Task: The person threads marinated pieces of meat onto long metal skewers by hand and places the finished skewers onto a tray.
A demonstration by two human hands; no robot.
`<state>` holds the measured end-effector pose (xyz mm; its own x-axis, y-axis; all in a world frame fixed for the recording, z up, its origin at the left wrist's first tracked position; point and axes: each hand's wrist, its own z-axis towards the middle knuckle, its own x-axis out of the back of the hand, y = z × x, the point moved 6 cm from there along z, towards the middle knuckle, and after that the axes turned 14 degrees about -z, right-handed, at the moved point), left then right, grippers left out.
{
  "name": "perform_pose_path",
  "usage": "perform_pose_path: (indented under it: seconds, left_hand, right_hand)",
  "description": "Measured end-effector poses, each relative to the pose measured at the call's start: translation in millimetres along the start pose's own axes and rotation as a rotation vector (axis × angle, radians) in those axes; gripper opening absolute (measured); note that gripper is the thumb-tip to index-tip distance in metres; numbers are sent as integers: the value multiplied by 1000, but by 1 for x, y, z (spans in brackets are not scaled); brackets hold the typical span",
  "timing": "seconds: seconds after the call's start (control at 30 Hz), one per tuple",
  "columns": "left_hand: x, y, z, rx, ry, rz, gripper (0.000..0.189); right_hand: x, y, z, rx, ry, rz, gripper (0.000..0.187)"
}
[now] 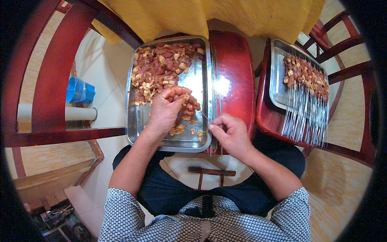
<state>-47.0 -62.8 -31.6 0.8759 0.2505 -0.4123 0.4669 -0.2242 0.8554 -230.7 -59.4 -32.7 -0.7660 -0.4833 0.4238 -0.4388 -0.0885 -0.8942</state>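
A steel tray (169, 149) in front of me holds a heap of raw marinated meat pieces (160, 65) with paler, fat-like chunks among them. Over its lower middle, my left hand (169, 107) grips meat pieces (192, 106) at the skewer's far end. My right hand (231, 130) pinches the thin metal skewer (205, 116) near the tray's right rim. The skewer's tip is hidden in the meat. Beside that rim, several bare metal skewers (216, 75) lie lengthwise on a red wooden seat (235, 60).
On another red chair at right, a second tray (276, 87) carries a row of loaded meat skewers (305, 75), their bare ends overhanging the near edge. A yellow cloth (242, 13) hangs beyond the trays. A blue bin (80, 90) stands on the floor at left, past a red chair frame (48, 75).
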Motion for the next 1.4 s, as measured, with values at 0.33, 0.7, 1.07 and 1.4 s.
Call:
perform_pose_path:
  seconds: [0.33,0.7,1.07,1.4]
  left_hand:
    - [0,-10,1,74,-37,11,18]
    - [-2,-13,-1,29,-18,110,19]
    - [-2,-23,-1,66,-45,116,20]
    - [-4,-29,-1,84,-57,135,21]
  right_hand:
    - [0,2,-1,-17,-18,-48,12]
    - [1,3,-1,-16,-20,-77,12]
    - [-1,5,-1,-51,-46,-66,13]
    - [-2,7,-2,-41,-52,-81,13]
